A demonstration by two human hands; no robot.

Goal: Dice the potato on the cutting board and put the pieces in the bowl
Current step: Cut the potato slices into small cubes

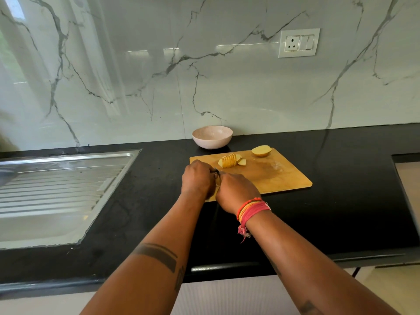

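Observation:
A wooden cutting board (272,176) lies on the black counter. On its far left part sits a potato half cut into thin slices (229,160) that still stand together, with a loose slice beside it. An uncut potato half (261,151) rests at the board's far edge. Behind the board stands an empty pale bowl (212,136). My left hand (197,178) and my right hand (236,189) meet over the board's near left corner, fingers curled. A short dark piece of a knife (217,171) shows between them; the rest is hidden.
A steel sink with a ribbed drainboard (68,178) is set into the counter at the left. A marble wall with a socket plate (298,43) rises behind. The counter's front edge runs under my forearms. A cutout (409,178) opens at the right.

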